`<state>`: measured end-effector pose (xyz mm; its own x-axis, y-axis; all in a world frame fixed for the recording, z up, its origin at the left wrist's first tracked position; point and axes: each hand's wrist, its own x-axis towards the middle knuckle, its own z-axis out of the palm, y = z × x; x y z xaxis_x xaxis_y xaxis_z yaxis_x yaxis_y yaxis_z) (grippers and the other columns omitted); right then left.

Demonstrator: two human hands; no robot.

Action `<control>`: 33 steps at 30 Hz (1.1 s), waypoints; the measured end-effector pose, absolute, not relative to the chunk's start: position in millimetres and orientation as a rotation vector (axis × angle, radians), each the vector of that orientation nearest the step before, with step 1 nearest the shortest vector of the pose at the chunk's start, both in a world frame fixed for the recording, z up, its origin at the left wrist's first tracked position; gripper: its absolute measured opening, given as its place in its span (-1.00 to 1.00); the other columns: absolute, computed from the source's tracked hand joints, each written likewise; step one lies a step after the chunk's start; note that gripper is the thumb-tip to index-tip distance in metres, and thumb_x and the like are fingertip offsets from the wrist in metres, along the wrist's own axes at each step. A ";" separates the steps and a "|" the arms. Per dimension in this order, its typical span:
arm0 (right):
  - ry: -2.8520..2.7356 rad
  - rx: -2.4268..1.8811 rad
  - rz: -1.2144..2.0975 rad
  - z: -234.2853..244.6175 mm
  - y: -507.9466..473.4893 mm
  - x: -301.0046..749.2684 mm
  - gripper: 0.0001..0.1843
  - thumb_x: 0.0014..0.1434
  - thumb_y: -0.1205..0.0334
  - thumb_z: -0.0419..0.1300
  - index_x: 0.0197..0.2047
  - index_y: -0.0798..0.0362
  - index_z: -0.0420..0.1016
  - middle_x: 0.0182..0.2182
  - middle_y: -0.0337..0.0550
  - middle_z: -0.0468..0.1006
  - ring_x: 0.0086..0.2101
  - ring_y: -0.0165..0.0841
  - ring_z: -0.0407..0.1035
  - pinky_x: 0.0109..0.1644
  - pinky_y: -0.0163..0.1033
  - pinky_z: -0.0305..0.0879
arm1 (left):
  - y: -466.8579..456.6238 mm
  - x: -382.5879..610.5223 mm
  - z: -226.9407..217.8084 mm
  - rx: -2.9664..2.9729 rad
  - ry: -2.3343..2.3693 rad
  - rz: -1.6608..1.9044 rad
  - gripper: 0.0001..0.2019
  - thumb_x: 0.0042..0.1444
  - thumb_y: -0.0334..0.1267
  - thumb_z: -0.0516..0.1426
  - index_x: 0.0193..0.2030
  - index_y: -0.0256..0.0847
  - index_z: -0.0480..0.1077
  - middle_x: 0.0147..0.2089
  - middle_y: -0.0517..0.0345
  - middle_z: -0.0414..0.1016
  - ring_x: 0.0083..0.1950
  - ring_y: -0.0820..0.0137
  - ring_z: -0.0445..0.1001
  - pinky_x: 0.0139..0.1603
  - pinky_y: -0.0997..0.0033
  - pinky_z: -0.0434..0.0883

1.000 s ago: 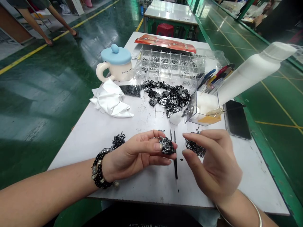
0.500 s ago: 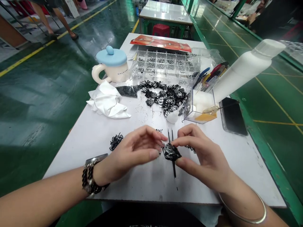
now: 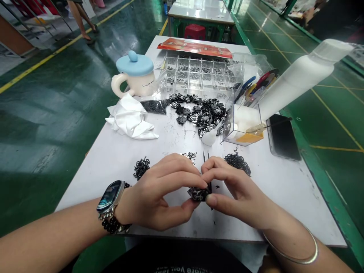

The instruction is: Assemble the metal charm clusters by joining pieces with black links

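A small shiny black faceted part (image 3: 198, 194) is pinched between both hands above the near half of the white table (image 3: 241, 227). My left hand (image 3: 167, 189) closes on its left side with thumb and fingers. From the right, my right hand (image 3: 233, 189) grips it with thumb and fingertips. Its upper side is partly covered by my fingers. Dark tweezers (image 3: 211, 203) lie on the table behind the hands, mostly hidden. Around the hands lie a pile of small black curved pieces (image 3: 141, 168), a similar pile (image 3: 238, 163) on the right, and small silvery pieces (image 3: 191, 156).
Farther back lie a heap of black parts (image 3: 207, 112), a clear compartment box (image 3: 196, 77), a crumpled white cloth (image 3: 129, 117) and a mug with a blue lid (image 3: 135, 77). At right are a clear tool holder (image 3: 241, 131), white bottle (image 3: 304, 81) and phone (image 3: 284, 138).
My left hand has come in over the black part and now grips it too. The part has shifted slightly left and down. A person's legs in the background have moved right.
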<state>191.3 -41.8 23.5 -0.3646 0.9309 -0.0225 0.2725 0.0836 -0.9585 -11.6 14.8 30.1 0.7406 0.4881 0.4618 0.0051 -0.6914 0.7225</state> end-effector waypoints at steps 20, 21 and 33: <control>-1.511 -1.180 1.586 21.6 -39.1 190.0 -0.88 0.12 0.12 0.23 -0.29 -0.04 0.49 -0.22 -0.21 0.30 -0.18 -0.35 0.21 -0.06 -0.19 0.10 | 16.0 -9.9 24.8 2.358 0.355 0.954 -0.73 -0.03 -0.53 0.14 -0.15 -0.28 0.42 -0.46 0.06 0.42 -0.44 0.38 0.38 -0.43 0.39 0.36; -1.514 -1.179 1.589 20.6 -38.9 190.6 -0.88 0.12 0.12 0.23 -0.27 -0.05 0.49 -0.21 -0.21 0.30 -0.19 -0.35 0.21 -0.08 -0.20 0.10 | 15.6 -9.9 24.3 2.366 0.356 0.964 -0.73 -0.03 -0.54 0.14 -0.15 -0.30 0.42 -0.46 0.06 0.42 -0.45 0.39 0.37 -0.45 0.40 0.36; -1.613 -1.194 1.440 17.1 -40.9 189.2 -0.81 0.16 0.00 0.19 -0.25 -0.10 0.46 -0.26 -0.24 0.32 -0.21 -0.37 0.24 -0.11 -0.18 0.15 | 13.0 -11.0 29.2 2.349 0.438 0.897 -0.70 -0.01 -0.53 0.14 -0.10 -0.26 0.41 -0.46 0.10 0.42 -0.47 0.44 0.35 -0.49 0.45 0.32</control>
